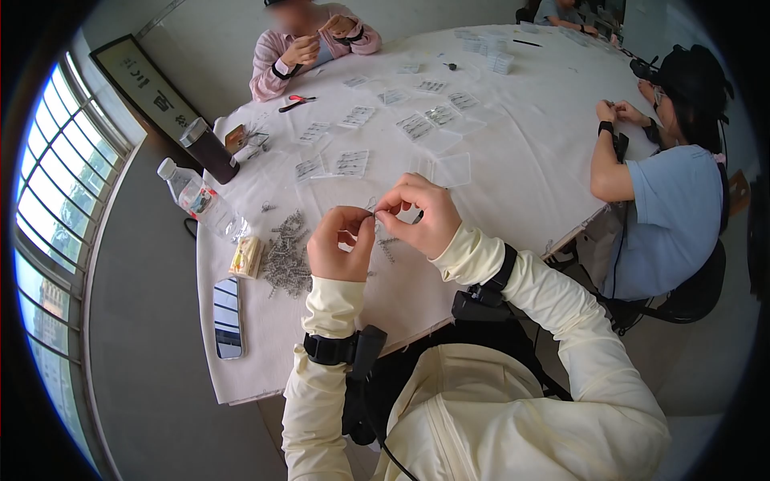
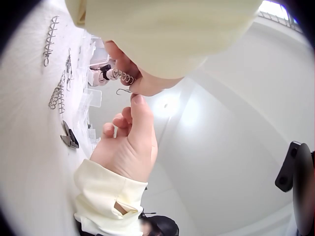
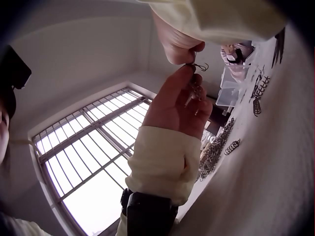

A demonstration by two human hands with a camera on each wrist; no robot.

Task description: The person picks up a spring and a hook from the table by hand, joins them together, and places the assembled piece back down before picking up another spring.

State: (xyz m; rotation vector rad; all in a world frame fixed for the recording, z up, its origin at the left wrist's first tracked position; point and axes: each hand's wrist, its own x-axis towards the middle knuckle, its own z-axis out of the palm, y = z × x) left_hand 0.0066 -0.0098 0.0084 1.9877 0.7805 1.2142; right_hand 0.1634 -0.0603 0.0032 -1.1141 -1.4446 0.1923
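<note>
pinching at a hook, the left hand and right hand meet at the fingertips above the table; both grips are narrow, thumb to finger, as so thin a wire seems to call for; the bend juts out clear of the fingers, perhaps to spare the skin; a spring sits within the left hand's curled fingers, likely tucked there so that the tips are free; whether it is joined to the hook i cannot tell; the pile of springs lies beside the left hand, probably for a short reach; a tool lies on the cloth near the right hand; the cases lie farther in; the phone and bottle are by the edge, seemingly out of the way
</note>
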